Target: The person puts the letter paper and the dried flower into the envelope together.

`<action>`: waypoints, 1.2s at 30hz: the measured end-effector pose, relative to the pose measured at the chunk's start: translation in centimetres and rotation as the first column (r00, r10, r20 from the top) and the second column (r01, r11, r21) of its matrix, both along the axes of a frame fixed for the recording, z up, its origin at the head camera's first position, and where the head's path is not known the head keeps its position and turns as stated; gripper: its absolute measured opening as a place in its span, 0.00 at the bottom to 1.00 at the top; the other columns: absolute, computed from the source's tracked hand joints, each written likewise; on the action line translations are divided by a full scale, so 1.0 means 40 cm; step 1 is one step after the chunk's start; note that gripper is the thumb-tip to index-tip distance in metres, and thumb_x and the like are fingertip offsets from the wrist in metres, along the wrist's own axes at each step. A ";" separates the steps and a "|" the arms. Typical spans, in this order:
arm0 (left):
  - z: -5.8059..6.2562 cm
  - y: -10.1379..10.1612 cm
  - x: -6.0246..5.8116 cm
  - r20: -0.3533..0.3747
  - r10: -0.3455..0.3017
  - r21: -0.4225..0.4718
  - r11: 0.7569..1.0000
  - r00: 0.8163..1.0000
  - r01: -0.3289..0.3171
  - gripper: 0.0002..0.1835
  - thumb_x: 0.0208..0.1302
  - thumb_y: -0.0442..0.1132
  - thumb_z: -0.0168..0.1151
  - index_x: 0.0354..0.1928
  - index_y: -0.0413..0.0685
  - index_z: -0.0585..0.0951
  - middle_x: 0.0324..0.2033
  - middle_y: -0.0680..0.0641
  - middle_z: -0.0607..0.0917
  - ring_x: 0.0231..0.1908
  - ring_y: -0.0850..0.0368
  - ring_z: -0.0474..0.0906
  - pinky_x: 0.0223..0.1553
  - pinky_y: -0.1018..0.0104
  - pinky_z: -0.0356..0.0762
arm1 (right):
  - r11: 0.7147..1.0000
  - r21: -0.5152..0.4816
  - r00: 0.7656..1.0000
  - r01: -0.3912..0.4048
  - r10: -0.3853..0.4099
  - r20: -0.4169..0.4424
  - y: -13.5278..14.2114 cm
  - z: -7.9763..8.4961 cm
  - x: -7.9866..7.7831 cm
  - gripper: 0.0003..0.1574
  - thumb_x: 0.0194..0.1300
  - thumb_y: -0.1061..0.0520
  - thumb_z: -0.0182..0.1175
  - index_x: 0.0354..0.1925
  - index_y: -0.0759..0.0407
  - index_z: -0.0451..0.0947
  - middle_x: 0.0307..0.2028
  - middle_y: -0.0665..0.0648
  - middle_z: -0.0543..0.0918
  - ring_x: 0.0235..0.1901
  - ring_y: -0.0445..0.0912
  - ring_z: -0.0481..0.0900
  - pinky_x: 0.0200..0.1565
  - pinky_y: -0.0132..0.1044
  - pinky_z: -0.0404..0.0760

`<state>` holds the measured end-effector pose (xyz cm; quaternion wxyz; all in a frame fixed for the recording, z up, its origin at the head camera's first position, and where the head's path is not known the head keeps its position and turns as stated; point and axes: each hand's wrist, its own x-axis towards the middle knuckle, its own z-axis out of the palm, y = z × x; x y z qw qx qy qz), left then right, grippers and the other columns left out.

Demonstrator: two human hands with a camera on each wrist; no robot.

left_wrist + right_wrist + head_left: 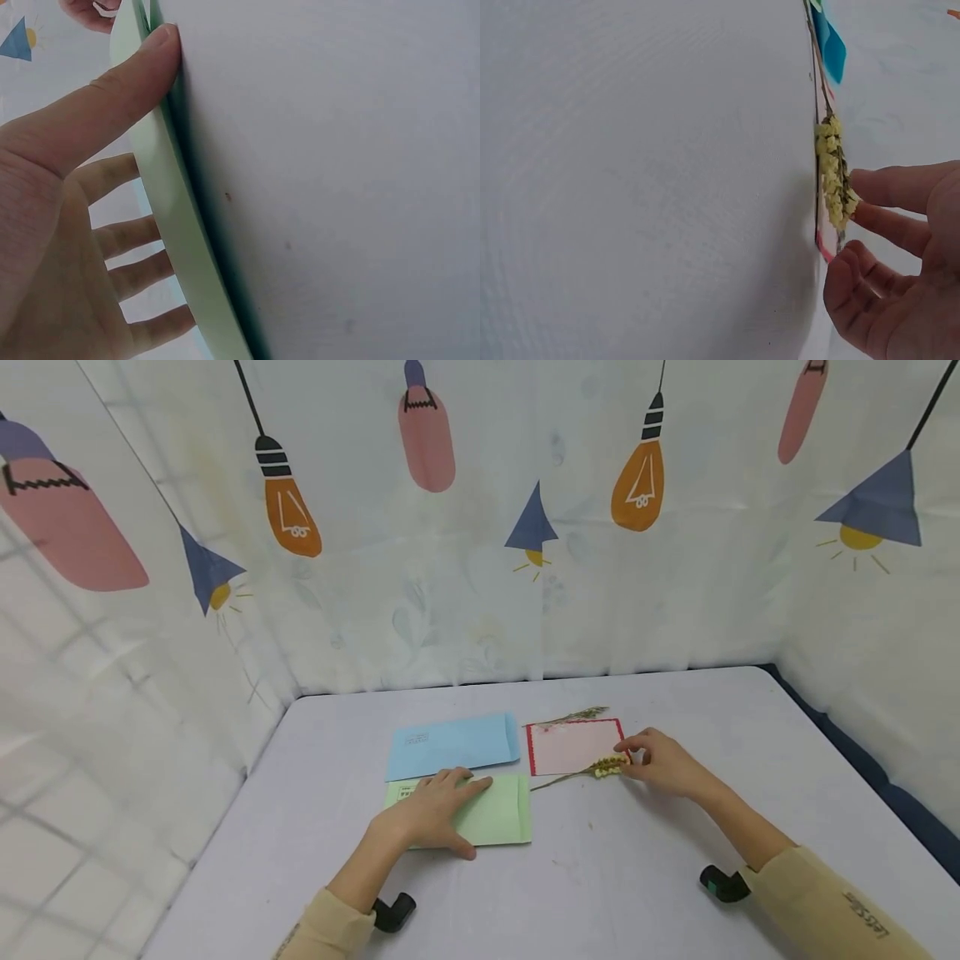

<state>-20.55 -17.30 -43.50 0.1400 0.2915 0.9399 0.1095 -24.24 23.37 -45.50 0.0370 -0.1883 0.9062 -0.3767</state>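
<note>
My left hand [438, 810] rests with spread fingers on a light green envelope [498, 814]. In the left wrist view its thumb [131, 94] touches the envelope's near edge. At the right edge of a pale pink card [566, 747] with a red border, my right hand [663, 764] has its fingers bent. A dried sprig with yellow flowers [611, 765] lies across the card's lower right corner. In the right wrist view fingertips are at the flower head [832, 172], with gaps between the fingers; no firm pinch shows.
A light blue envelope [453, 747] lies behind the green one. A second dried sprig [588, 714] lies along the card's far edge. The white-covered table [600, 877] meets a curtain [480, 610] printed with lamps. Black devices [723, 885] are on both wrists.
</note>
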 end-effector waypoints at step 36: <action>-0.007 -0.013 -0.001 -0.018 0.004 -0.025 1.000 1.000 -0.004 0.55 0.51 0.61 0.80 0.79 0.59 0.63 0.72 0.43 0.65 0.71 0.40 0.61 0.69 0.38 0.59 | 0.999 -0.005 0.996 0.046 -0.046 0.079 -0.008 -0.019 -0.001 0.09 0.66 0.59 0.70 0.43 0.59 0.82 0.39 0.53 0.82 0.33 0.47 0.76 0.30 0.37 0.78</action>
